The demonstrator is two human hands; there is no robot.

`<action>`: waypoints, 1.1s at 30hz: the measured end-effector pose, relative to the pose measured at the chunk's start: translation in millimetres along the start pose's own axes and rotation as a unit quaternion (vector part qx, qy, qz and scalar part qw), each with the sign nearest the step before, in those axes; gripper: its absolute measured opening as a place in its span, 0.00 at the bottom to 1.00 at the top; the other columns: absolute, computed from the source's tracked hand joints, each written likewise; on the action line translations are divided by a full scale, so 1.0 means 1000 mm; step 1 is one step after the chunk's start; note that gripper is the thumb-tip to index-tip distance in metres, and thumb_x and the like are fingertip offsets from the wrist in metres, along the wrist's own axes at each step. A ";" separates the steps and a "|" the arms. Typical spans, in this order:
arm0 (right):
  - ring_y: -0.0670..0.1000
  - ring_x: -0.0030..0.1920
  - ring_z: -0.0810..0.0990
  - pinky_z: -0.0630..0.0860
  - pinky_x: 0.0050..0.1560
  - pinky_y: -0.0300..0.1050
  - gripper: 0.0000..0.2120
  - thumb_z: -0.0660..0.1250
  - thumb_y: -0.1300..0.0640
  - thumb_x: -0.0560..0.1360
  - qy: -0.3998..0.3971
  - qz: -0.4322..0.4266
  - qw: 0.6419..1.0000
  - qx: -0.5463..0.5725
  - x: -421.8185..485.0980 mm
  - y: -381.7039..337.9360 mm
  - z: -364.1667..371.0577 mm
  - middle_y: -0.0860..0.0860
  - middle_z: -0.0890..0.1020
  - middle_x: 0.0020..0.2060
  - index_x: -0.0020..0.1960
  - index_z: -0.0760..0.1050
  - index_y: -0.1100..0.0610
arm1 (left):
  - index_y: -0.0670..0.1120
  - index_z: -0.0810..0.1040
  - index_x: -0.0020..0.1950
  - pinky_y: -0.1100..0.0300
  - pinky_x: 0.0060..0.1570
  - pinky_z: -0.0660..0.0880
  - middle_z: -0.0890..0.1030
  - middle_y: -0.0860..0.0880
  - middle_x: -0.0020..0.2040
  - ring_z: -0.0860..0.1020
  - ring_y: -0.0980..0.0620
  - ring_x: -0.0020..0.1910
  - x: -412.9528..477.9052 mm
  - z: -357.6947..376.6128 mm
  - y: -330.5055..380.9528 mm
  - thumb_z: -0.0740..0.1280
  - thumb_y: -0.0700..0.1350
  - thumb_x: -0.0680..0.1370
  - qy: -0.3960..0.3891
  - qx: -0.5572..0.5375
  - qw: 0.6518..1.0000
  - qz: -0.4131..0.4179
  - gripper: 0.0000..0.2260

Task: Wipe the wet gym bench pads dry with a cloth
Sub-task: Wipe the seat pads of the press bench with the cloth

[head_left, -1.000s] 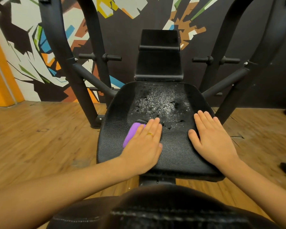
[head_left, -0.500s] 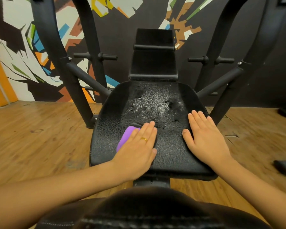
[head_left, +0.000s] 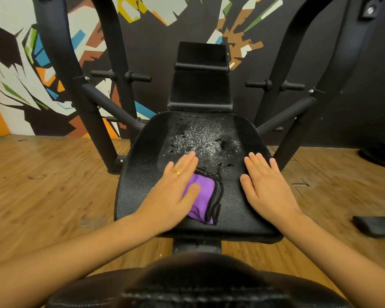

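Wood flooring [head_left: 42, 185] runs across the scene to a far wall painted with a jagged, multicoloured mural [head_left: 53, 52]. The black steel frame [head_left: 60, 63] of a gym machine rises from the floor on both sides, with short horizontal pegs on its uprights. Between the uprights lies the black textured seat pad [head_left: 140, 174], and beyond its far edge stands the narrower back pad [head_left: 200, 85], set nearly upright. Another dark stitched pad [head_left: 198, 285] fills the near bottom edge, blurred. A flat dark object [head_left: 376, 225] lies on the floor at the right. The left hand [head_left: 176, 192] lies flat on the middle of the seat pad, fingers straight and together, its grip released, palm and thumb pressing down the left part of the purple cloth [head_left: 203, 196]. The cloth, folded and dark-edged, sits near the centre of the seat pad between the two hands. The right hand [head_left: 267, 185] rests flat on the pad's right side, grip released too, near the cloth but apart from it. Water droplets [head_left: 200, 138] speckle the far half of the seat pad, just past the fingertips. A gold ring [head_left: 176, 173] circles one left finger.
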State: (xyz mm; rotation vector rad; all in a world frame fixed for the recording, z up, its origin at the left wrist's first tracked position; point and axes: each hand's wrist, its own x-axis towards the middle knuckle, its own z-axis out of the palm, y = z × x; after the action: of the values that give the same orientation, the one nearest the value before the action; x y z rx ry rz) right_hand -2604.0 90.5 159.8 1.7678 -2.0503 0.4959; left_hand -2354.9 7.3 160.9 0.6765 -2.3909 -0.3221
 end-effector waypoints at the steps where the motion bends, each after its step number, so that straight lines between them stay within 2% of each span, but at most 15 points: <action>1: 0.55 0.80 0.58 0.45 0.79 0.50 0.34 0.44 0.42 0.81 0.009 -0.017 1.000 0.015 -0.001 -0.006 -0.004 0.57 0.64 0.78 0.79 0.63 0.61 | 0.45 0.52 0.83 0.61 0.78 0.37 0.49 0.52 0.83 0.45 0.59 0.81 -0.001 -0.006 -0.008 0.52 0.55 0.82 0.013 0.029 0.999 -0.030 0.30; 3: 0.55 0.79 0.60 0.50 0.80 0.51 0.32 0.48 0.44 0.81 0.012 -0.081 0.996 0.046 0.002 -0.025 -0.012 0.57 0.66 0.77 0.77 0.65 0.62 | 0.42 0.52 0.82 0.56 0.78 0.39 0.50 0.47 0.83 0.46 0.52 0.82 -0.005 -0.017 -0.030 0.52 0.52 0.82 0.029 0.120 0.989 -0.084 0.30; 6: 0.55 0.79 0.60 0.49 0.80 0.50 0.31 0.49 0.45 0.81 -0.023 -0.177 0.982 0.054 0.011 -0.064 -0.014 0.58 0.66 0.77 0.77 0.65 0.62 | 0.39 0.56 0.81 0.46 0.78 0.48 0.54 0.41 0.82 0.52 0.44 0.82 -0.015 -0.026 -0.059 0.44 0.57 0.81 0.013 0.262 0.959 -0.111 0.33; 9: 0.56 0.81 0.55 0.43 0.79 0.48 0.36 0.46 0.40 0.81 -0.063 -0.203 0.975 0.056 0.013 -0.094 0.005 0.58 0.60 0.80 0.80 0.60 0.62 | 0.37 0.61 0.79 0.44 0.77 0.54 0.60 0.39 0.80 0.58 0.41 0.80 -0.019 -0.023 -0.065 0.45 0.57 0.82 -0.006 0.288 0.950 -0.123 0.33; 12: 0.57 0.81 0.56 0.48 0.80 0.52 0.38 0.47 0.37 0.81 -0.057 -0.217 0.975 0.010 0.010 -0.095 0.024 0.59 0.60 0.80 0.80 0.59 0.63 | 0.36 0.63 0.78 0.43 0.75 0.59 0.63 0.37 0.79 0.62 0.40 0.78 -0.018 -0.020 -0.067 0.47 0.56 0.82 -0.006 0.300 0.947 -0.117 0.32; 16: 0.57 0.80 0.58 0.55 0.80 0.54 0.34 0.49 0.40 0.82 -0.071 -0.205 0.976 0.001 0.002 -0.077 0.021 0.58 0.62 0.79 0.80 0.60 0.62 | 0.39 0.57 0.81 0.48 0.77 0.53 0.57 0.40 0.81 0.56 0.44 0.81 -0.017 -0.023 -0.069 0.42 0.59 0.81 -0.012 0.295 0.949 -0.108 0.35; 19: 0.55 0.81 0.52 0.47 0.80 0.50 0.33 0.47 0.43 0.82 -0.096 -0.201 0.975 -0.015 -0.007 -0.045 0.010 0.56 0.57 0.81 0.81 0.56 0.60 | 0.42 0.52 0.82 0.53 0.77 0.45 0.52 0.44 0.83 0.51 0.47 0.82 -0.018 -0.026 -0.067 0.38 0.62 0.80 -0.015 0.282 0.954 -0.105 0.36; 23: 0.50 0.82 0.41 0.32 0.76 0.42 0.36 0.39 0.41 0.80 -0.132 -0.182 0.974 -0.042 -0.009 0.012 -0.017 0.51 0.48 0.82 0.83 0.48 0.56 | 0.42 0.51 0.82 0.55 0.76 0.43 0.51 0.44 0.83 0.50 0.48 0.82 -0.018 -0.027 -0.067 0.37 0.62 0.80 -0.016 0.288 0.952 -0.103 0.36; 27: 0.53 0.81 0.39 0.30 0.74 0.45 0.36 0.37 0.42 0.77 -0.129 -0.145 0.978 -0.078 -0.011 0.025 -0.025 0.53 0.45 0.82 0.83 0.48 0.54 | 0.42 0.52 0.83 0.54 0.77 0.44 0.52 0.44 0.83 0.50 0.48 0.82 -0.019 -0.026 -0.069 0.37 0.62 0.80 -0.020 0.282 0.953 -0.107 0.36; 30: 0.52 0.81 0.36 0.29 0.75 0.44 0.35 0.43 0.45 0.77 -0.152 -0.070 0.986 -0.014 -0.013 0.009 -0.023 0.53 0.42 0.82 0.83 0.48 0.52 | 0.44 0.49 0.83 0.55 0.77 0.42 0.49 0.46 0.83 0.47 0.50 0.82 -0.018 -0.026 -0.073 0.34 0.64 0.78 -0.024 0.265 0.958 -0.108 0.38; 31: 0.49 0.80 0.36 0.29 0.75 0.43 0.35 0.43 0.44 0.76 -0.154 -0.042 0.987 0.033 -0.014 0.003 -0.023 0.52 0.43 0.82 0.83 0.50 0.52 | 0.44 0.49 0.83 0.56 0.77 0.40 0.48 0.46 0.83 0.45 0.52 0.81 -0.017 -0.026 -0.073 0.33 0.64 0.78 -0.025 0.264 0.958 -0.106 0.39; 33: 0.46 0.81 0.40 0.31 0.76 0.42 0.40 0.38 0.34 0.76 -0.113 0.006 0.988 0.107 -0.015 -0.008 -0.021 0.52 0.49 0.82 0.82 0.55 0.52 | 0.43 0.48 0.83 0.58 0.76 0.38 0.47 0.47 0.83 0.42 0.55 0.80 -0.016 -0.028 -0.072 0.32 0.65 0.77 -0.026 0.255 0.961 -0.107 0.40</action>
State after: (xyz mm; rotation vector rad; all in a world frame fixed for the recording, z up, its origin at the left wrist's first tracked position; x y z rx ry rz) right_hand -2592.9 112.6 170.9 2.0184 -2.2327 0.5587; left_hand -2298.3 -46.4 146.6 1.1737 -2.4686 0.2055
